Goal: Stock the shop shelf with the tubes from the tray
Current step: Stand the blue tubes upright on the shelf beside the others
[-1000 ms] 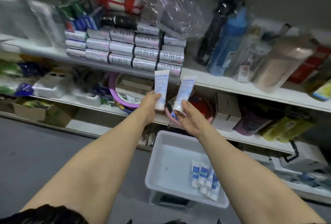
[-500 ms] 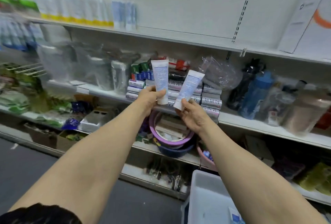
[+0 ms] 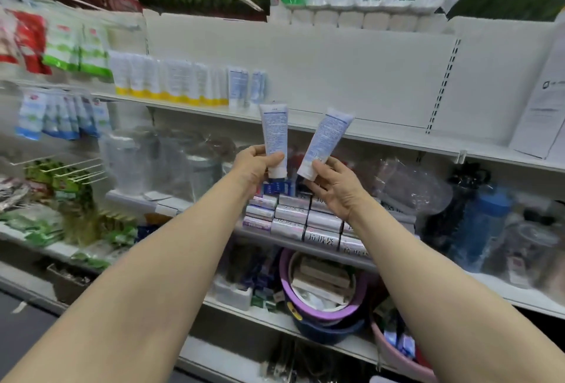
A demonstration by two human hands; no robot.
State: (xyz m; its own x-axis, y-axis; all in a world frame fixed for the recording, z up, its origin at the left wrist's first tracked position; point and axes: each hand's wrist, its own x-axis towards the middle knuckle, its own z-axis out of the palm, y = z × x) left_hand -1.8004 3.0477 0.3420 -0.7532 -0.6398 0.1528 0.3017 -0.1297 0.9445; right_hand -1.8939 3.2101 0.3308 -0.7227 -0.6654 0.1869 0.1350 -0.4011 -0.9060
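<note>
Head: left hand (image 3: 253, 165) grips upright tube (image 3: 274, 135), right hand (image 3: 336, 187) tilted tube (image 3: 327, 141); print unreadable, yellow-bottomed tubes (image 3: 171, 86) blurred.

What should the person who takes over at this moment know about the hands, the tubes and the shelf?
Left hand: grips the first tube near its cap end, upright, cap down.
Right hand: grips the second tube near its cap end, tilted to the right.
Both are raised in front of the upper shelf, not yet on it.
Done: a few blue-and-white tubes stand there, beside the yellow-capped tubes.
Left: probably set these two beside them. The tray is not in view.
</note>
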